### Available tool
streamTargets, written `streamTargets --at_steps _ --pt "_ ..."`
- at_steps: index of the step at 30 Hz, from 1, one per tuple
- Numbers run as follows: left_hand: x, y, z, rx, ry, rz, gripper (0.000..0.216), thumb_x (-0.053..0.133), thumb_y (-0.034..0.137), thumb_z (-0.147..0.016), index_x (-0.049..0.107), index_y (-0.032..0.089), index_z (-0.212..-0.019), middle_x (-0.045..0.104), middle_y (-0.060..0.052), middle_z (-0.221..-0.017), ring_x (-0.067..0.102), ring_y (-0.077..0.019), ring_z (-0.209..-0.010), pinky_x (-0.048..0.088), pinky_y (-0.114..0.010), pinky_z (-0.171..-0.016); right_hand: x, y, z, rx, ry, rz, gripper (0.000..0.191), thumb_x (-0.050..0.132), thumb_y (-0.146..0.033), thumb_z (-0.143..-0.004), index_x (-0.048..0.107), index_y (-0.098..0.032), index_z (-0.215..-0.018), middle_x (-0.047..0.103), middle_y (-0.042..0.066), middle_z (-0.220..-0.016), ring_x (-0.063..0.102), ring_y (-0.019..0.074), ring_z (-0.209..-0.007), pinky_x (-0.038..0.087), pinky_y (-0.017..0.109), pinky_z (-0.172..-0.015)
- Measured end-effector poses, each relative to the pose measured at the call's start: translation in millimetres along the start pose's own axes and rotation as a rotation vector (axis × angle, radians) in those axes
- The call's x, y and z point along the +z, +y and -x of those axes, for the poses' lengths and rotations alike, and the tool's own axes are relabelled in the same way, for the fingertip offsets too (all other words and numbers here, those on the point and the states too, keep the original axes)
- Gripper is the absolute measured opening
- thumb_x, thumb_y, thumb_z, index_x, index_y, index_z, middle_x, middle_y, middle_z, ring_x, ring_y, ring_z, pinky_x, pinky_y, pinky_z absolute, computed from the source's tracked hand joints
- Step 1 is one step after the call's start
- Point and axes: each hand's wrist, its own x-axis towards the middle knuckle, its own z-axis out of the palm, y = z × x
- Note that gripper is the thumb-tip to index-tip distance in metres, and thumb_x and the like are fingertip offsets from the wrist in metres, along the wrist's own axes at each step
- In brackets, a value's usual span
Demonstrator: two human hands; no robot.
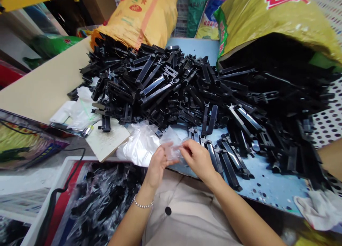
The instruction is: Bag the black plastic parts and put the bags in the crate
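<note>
My left hand and my right hand meet at the table's near edge, both pinching a small clear plastic bag held between them. A stack of more clear bags lies just left of my hands. Beyond them a big heap of long black plastic parts covers the blue table. Several of these parts lie in a row right beside my right hand. A bead bracelet sits on my left wrist.
Two yellow woven sacks spill black parts at the back. A white bin of bagged black parts stands at lower left, with a black cable over it. A white cloth lies at the right edge. A beige board extends left.
</note>
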Motion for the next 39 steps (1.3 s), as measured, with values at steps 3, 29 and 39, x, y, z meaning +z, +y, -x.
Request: streamTargets --at_steps 3,29,39 --pt "-5 2 -2 0.125 0.176 -0.222 0.039 0.070 0.049 -0.077 0.067 0.019 -0.101 0.069 -0.007 -0.104 0.065 -0.0188 -0.086 0.054 -0.028 -0.073 1 2 1 -0.070 0.019 0.107 0.017 0.047 -0.029 -0.093 0.058 -0.021 -0.082 0.060 0.002 -0.074 0.055 0.0157 -0.069 0.038 0.027 -0.063" --pt "-42 31 1 0.584 0.256 -0.781 0.012 0.059 0.015 -0.085 0.050 0.018 -0.078 0.065 -0.005 -0.100 0.063 -0.0114 -0.075 0.053 -0.026 -0.070 -20 11 0 0.171 -0.256 0.659 0.038 0.055 -0.030 -0.089 0.055 -0.012 -0.123 0.065 0.019 -0.096 0.063 0.0303 -0.084 0.044 0.038 -0.073" --pt "-33 20 -6 0.669 0.020 -1.193 0.029 0.047 0.011 -0.090 0.066 0.020 -0.110 0.064 -0.009 -0.111 0.064 -0.0195 -0.103 0.055 -0.035 -0.092 -86 21 23 0.542 -0.267 -0.555 0.055 0.054 -0.046 -0.088 0.044 -0.026 -0.139 0.063 0.000 -0.077 0.055 0.0137 -0.052 0.044 0.025 -0.051"
